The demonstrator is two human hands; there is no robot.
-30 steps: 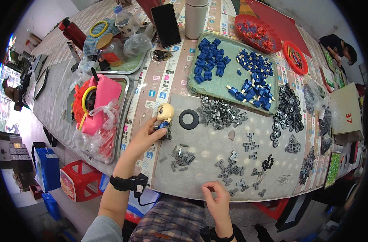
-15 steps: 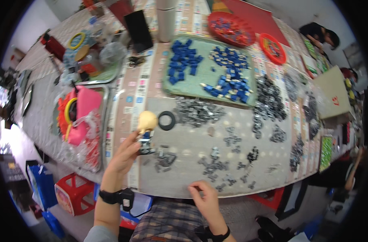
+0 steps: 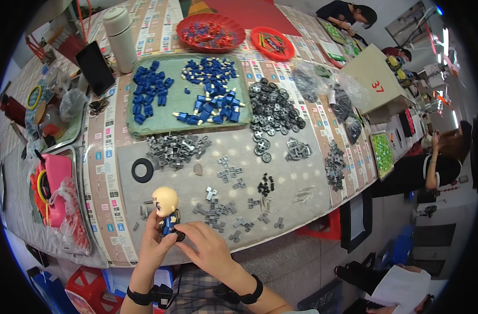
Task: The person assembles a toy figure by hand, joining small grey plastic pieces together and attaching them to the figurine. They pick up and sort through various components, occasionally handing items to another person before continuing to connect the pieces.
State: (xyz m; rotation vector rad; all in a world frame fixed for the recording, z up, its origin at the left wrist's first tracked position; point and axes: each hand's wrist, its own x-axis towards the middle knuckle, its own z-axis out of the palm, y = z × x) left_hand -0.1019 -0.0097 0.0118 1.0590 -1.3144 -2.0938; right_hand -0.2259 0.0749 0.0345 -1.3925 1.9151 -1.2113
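Near the table's front edge I hold a small toy figure [image 3: 166,202] with a large bald, cream-coloured head and a blue body. My left hand [image 3: 152,247] is wrapped round its lower body from the left. The fingers of my right hand [image 3: 208,252] pinch its lower right side, by a dark part at its foot, which they partly hide. Just beyond the figure lie grey plastic pieces [image 3: 215,212], and a black ring [image 3: 142,170] rests to the upper left of it.
A green tray [image 3: 189,125] holds blue parts. Beside it are black wheels [image 3: 273,112], and behind it a red bowl [image 3: 210,47] and a white flask [image 3: 120,44]. A pink bag [image 3: 58,175] lies at left. Other people [image 3: 346,13] sit or stand to the right.
The toy figure has come closer to me in my left hand and turned. My right hand has moved from the table edge onto it. The view has swung right.
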